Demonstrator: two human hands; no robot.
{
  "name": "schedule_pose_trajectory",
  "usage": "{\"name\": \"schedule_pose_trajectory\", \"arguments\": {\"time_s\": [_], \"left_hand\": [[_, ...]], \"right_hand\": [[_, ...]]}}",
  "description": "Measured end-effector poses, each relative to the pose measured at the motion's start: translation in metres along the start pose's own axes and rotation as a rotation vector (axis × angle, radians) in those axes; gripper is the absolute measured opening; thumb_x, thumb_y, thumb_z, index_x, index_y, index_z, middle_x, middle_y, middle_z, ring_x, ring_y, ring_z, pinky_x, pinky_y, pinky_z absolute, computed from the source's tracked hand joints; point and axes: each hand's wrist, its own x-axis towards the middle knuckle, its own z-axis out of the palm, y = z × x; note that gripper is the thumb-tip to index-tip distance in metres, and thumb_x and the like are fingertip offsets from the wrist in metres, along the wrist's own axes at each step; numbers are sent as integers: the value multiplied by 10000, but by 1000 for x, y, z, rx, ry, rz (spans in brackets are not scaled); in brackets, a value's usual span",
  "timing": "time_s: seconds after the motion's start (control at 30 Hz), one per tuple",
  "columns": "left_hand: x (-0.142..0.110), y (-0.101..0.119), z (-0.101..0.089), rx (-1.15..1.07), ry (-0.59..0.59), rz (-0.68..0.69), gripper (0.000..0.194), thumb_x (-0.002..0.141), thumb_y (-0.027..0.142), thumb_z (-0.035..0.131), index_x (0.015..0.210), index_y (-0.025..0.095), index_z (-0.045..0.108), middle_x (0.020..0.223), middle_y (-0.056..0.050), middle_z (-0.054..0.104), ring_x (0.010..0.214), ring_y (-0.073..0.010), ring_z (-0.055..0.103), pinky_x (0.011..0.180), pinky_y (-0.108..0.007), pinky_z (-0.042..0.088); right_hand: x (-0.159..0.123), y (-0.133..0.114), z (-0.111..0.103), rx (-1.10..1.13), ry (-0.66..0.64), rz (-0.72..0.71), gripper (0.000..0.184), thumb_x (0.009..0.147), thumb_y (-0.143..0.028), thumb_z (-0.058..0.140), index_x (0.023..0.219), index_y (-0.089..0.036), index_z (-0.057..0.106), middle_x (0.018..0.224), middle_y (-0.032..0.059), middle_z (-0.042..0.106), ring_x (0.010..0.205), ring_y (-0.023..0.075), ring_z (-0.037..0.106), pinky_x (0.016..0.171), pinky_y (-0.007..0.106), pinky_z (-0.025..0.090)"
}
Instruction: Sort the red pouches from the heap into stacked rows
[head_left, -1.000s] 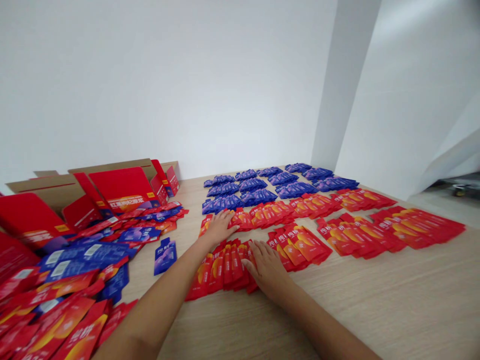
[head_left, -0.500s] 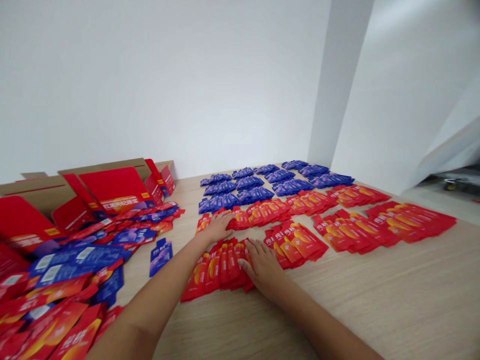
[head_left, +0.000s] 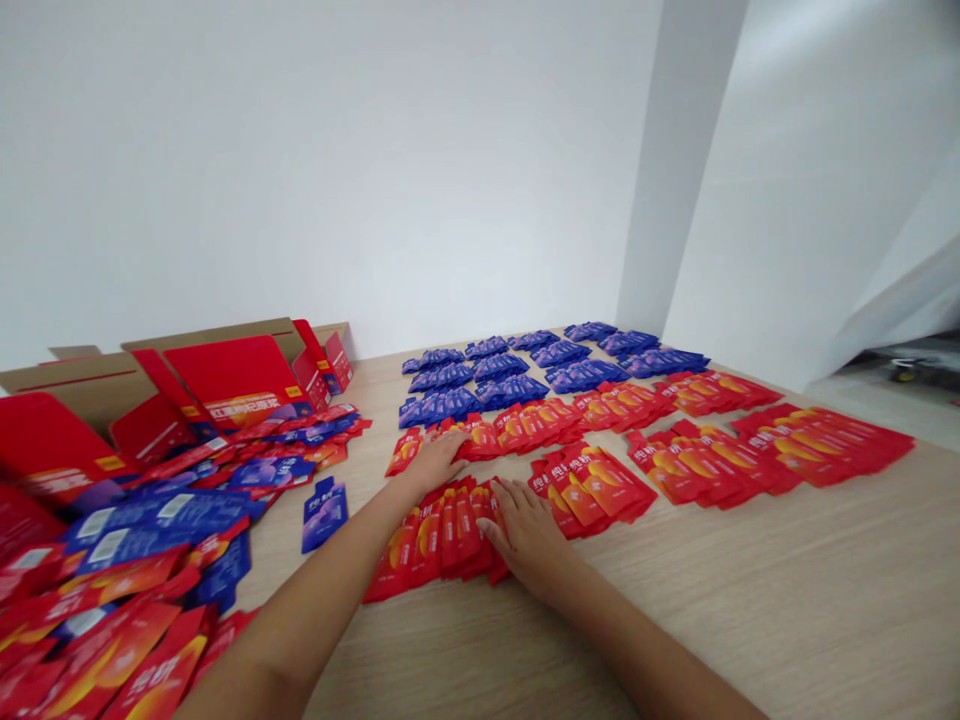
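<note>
My left hand (head_left: 435, 460) lies palm down with fingers stretched over the left end of the farther row of red pouches (head_left: 532, 425). My right hand (head_left: 529, 530) rests open on the right end of a nearer fanned group of red pouches (head_left: 427, 540), its fingers extended and thumb apart. Part of that group is hidden under my hands and left forearm. Just right of my right hand lies another fan of red pouches (head_left: 589, 485). A single blue pouch (head_left: 325, 515) lies flat to the left of my left forearm.
Fanned blue pouches (head_left: 510, 390) sit in rows by the wall. More red pouches (head_left: 825, 445) lie at the right. A mixed heap of red and blue pouches (head_left: 150, 590) covers the left side, before open red cartons (head_left: 232, 375). The wooden table (head_left: 712, 590) ends at the right.
The view has shifted slightly. My left hand has slid a little toward me, uncovering more of the red pouches at the row's left end. My right hand stays on the nearer group.
</note>
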Motion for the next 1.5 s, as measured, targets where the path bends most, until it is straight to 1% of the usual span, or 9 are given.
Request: {"name": "schedule_pose_trajectory", "arguments": {"time_s": [0.23,0.43,0.53,0.63,0.73,0.83,1.07,1.3,1.5], "left_hand": [[7,9,-1,-31,16,14,509,868,392,490,1331,186,440,1424,-118,438,1347,-270,334,1110,-510,207],[11,20,-2,-94,65,-18,433,904,374,416,1301,210,476,1400,-76,478,1333,-245,363,1116,-498,206],[-5,8,-9,-133,140,-98,449,928,386,331,1320,205,453,1400,-67,478,1324,-214,376,1126,-441,215],[-32,-20,-15,-160,200,-224,496,930,376,262,1345,152,416,1399,-86,475,1299,-187,412,1108,-353,277],[-60,-50,-13,-171,203,-359,514,915,381,246,1320,132,440,1361,-106,514,1279,-212,444,1086,-363,321],[-79,-67,-1,-189,163,-421,501,897,408,272,1250,149,517,1294,-108,578,1238,-238,493,1054,-387,366],[-80,-63,23,-236,122,-420,499,887,381,306,1268,122,501,1377,-133,492,1290,-216,436,1079,-368,324],[-78,-64,26,-273,129,-418,517,893,371,312,1322,120,451,1402,-124,463,1311,-218,405,1095,-383,305],[-91,-58,24,-298,158,-424,558,900,406,291,1370,120,384,1441,-119,412,1344,-214,352,1116,-395,272]], "right_hand": [[0,-1,-4,18,-24,9,542,933,-451,367,1335,-99,463,1377,172,479,1284,313,409,1030,488,362],[2,0,-7,-4,-50,12,544,933,-448,369,1345,-102,448,1380,171,476,1280,317,415,1027,485,362],[2,0,-8,0,-19,-2,521,934,-443,370,1330,-118,462,1364,172,491,1266,307,431,1020,483,366],[1,0,-7,8,7,-39,496,944,-415,354,1319,-113,469,1348,167,506,1258,290,437,1034,461,354],[-1,-1,-4,20,27,-68,480,947,-407,346,1311,-123,478,1339,162,515,1247,284,447,1035,463,352],[-1,0,-1,32,38,-77,471,949,-409,333,1298,-134,488,1321,163,527,1233,283,458,1018,474,364],[0,2,0,24,7,-74,475,949,-392,345,1290,-95,489,1307,178,533,1218,279,465,1018,450,369],[0,3,-1,28,-9,-87,474,951,-395,328,1293,-110,487,1327,186,516,1234,283,455,1007,475,374],[1,6,-1,31,10,-73,478,949,-391,323,1299,-107,480,1328,177,513,1227,282,455,1004,455,379]]}}
